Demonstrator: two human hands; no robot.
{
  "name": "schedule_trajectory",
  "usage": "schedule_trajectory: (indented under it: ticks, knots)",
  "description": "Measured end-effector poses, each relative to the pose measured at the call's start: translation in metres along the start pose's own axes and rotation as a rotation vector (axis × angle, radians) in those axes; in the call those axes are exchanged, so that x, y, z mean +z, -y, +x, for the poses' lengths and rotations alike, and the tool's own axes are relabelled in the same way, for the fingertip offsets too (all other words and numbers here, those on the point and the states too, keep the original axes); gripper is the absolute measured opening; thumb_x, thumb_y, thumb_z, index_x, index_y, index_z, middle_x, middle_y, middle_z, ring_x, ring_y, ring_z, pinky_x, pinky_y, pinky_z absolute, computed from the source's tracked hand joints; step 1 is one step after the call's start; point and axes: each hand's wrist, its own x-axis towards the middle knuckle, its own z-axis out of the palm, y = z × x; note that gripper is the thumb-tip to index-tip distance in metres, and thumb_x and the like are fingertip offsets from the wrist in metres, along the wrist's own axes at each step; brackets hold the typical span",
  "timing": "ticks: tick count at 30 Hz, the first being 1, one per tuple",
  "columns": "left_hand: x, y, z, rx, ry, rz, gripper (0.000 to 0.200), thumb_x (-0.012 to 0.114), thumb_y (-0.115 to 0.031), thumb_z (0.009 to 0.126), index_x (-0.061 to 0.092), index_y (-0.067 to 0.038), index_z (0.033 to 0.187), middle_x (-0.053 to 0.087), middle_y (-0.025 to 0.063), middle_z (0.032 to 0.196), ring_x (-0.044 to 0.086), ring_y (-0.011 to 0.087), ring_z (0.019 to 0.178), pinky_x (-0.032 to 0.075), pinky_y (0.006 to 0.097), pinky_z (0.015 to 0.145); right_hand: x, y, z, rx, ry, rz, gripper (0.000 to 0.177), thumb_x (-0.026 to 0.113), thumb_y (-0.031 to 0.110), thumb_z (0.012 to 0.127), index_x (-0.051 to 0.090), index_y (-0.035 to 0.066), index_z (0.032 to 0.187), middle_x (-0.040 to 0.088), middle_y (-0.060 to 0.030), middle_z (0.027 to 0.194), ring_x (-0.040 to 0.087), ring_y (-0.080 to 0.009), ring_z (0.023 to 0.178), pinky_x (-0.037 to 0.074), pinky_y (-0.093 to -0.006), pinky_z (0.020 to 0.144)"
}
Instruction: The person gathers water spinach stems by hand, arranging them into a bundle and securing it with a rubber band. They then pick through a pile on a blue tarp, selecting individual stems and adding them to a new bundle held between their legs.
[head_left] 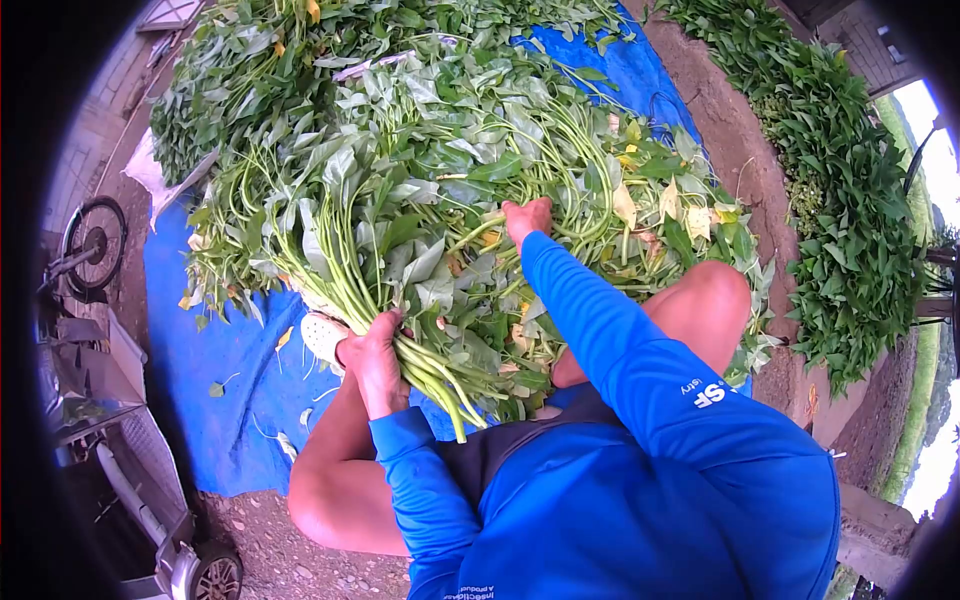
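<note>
My left hand (375, 362) is closed around a bundle of water spinach (345, 285). Its pale cut stem ends stick out below the hand, and its leafy tops spread up and left over the pile. My right hand (527, 218) reaches into the large heap of loose water spinach (450, 120). The fingers there are curled at a green stem, partly hidden from above. Yellowed leaves (625, 203) lie in the heap just right of that hand.
A blue tarp (215, 400) lies under the heap. More leafy bunches (840, 190) are lined up along the right side. At left stand a wheel (93, 248) and a metal vehicle part (130, 450). My shoe (322, 338) rests on the tarp near the bundle.
</note>
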Motion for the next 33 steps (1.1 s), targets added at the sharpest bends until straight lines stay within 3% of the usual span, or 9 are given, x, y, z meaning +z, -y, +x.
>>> schedule_trajectory:
  ticks: [2, 7, 9, 12, 13, 16, 24, 28, 33]
  knots:
    - [0.003, -0.004, -0.008, -0.042, 0.052, 0.024, 0.019, 0.07, -0.002, 0.088, 0.066, 0.003, 0.106, 0.068, 0.0073, 0.084, 0.064, 0.0159, 0.063, 0.053, 0.0297, 0.057, -0.004, -0.005, 0.009, 0.018, 0.074, 0.006, 0.042, 0.08, 0.024, 0.087, 0.062, -0.003, 0.112, 0.071, -0.0334, 0.123, 0.07, -0.0492, 0.113, 0.054, -0.048, 0.102]
    - [0.002, 0.002, -0.005, 0.025, 0.102, -0.042, 0.026, 0.071, 0.0, 0.084, 0.068, 0.002, 0.109, 0.071, 0.0058, 0.085, 0.065, 0.0157, 0.063, 0.055, 0.0307, 0.059, -0.02, -0.001, 0.019, -0.192, 0.027, 0.096, 0.038, 0.082, 0.015, 0.08, 0.063, 0.002, 0.11, 0.073, -0.017, 0.104, 0.071, -0.0329, 0.097, 0.057, -0.0431, 0.088]
    - [0.0, 0.005, -0.002, 0.004, 0.105, -0.051, 0.027, 0.073, -0.001, 0.083, 0.068, 0.002, 0.11, 0.071, 0.006, 0.085, 0.066, 0.0156, 0.063, 0.055, 0.0308, 0.059, -0.022, -0.003, 0.028, -0.344, 0.01, 0.223, 0.031, 0.081, 0.02, 0.09, 0.063, 0.005, 0.112, 0.074, -0.0111, 0.103, 0.073, -0.0272, 0.091, 0.057, -0.0396, 0.078]
    - [0.004, 0.001, -0.007, 0.039, 0.106, -0.065, 0.02, 0.073, -0.002, 0.086, 0.069, 0.004, 0.104, 0.07, 0.0073, 0.083, 0.066, 0.0163, 0.063, 0.057, 0.0309, 0.058, -0.076, 0.05, 0.02, -0.033, 0.664, 0.527, 0.023, 0.073, 0.025, 0.102, 0.064, 0.008, 0.115, 0.074, -0.0058, 0.102, 0.073, -0.0191, 0.087, 0.055, -0.0342, 0.071]
    - [0.004, 0.004, -0.005, 0.065, 0.129, -0.087, 0.019, 0.073, -0.003, 0.086, 0.069, 0.005, 0.103, 0.07, 0.0076, 0.081, 0.067, 0.0162, 0.064, 0.057, 0.0306, 0.058, -0.094, 0.076, 0.01, 0.073, 0.685, 0.542, 0.022, 0.066, 0.029, 0.109, 0.065, 0.011, 0.122, 0.074, -0.0024, 0.102, 0.072, -0.0124, 0.085, 0.054, -0.0297, 0.071]
    - [-0.002, 0.005, -0.011, -0.003, 0.138, -0.071, 0.017, 0.072, -0.005, 0.088, 0.069, 0.005, 0.101, 0.07, 0.008, 0.079, 0.067, 0.017, 0.061, 0.058, 0.0318, 0.055, -0.151, 0.124, 0.001, -0.086, 0.816, 0.611, 0.03, 0.07, 0.02, 0.106, 0.064, 0.009, 0.134, 0.074, -0.001, 0.102, 0.071, -0.0126, 0.086, 0.057, -0.0316, 0.078]
    - [0.003, 0.013, 0.0, 0.027, 0.16, -0.103, 0.019, 0.072, -0.009, 0.09, 0.067, 0.005, 0.101, 0.068, 0.0103, 0.077, 0.066, 0.0192, 0.058, 0.061, 0.0359, 0.051, -0.291, 0.171, -0.036, -0.375, 1.186, 0.992, 0.033, 0.066, 0.02, 0.106, 0.069, 0.002, 0.134, 0.066, 0.0013, 0.095, 0.057, -0.0103, 0.076, 0.049, -0.0269, 0.068]
    - [0.009, 0.011, -0.002, -0.069, 0.216, -0.129, 0.015, 0.074, -0.006, 0.088, 0.069, 0.001, 0.101, 0.069, 0.0067, 0.08, 0.065, 0.0165, 0.06, 0.055, 0.0306, 0.055, -0.303, 0.161, -0.032, -0.419, 1.136, 0.85, 0.038, 0.065, 0.017, 0.105, 0.067, -0.001, 0.138, 0.065, 0.0008, 0.097, 0.059, -0.0109, 0.081, 0.05, -0.0285, 0.073]
    - [0.021, 0.005, 0.0, -0.076, 0.23, -0.124, 0.022, 0.076, -0.007, 0.089, 0.067, 0.001, 0.108, 0.072, 0.007, 0.085, 0.067, 0.0167, 0.06, 0.057, 0.03, 0.057, -0.319, 0.14, -0.039, -0.539, 1.14, 0.88, 0.039, 0.069, 0.011, 0.103, 0.068, -0.001, 0.14, 0.074, -0.0077, 0.124, 0.065, -0.0153, 0.093, 0.053, -0.0331, 0.089]
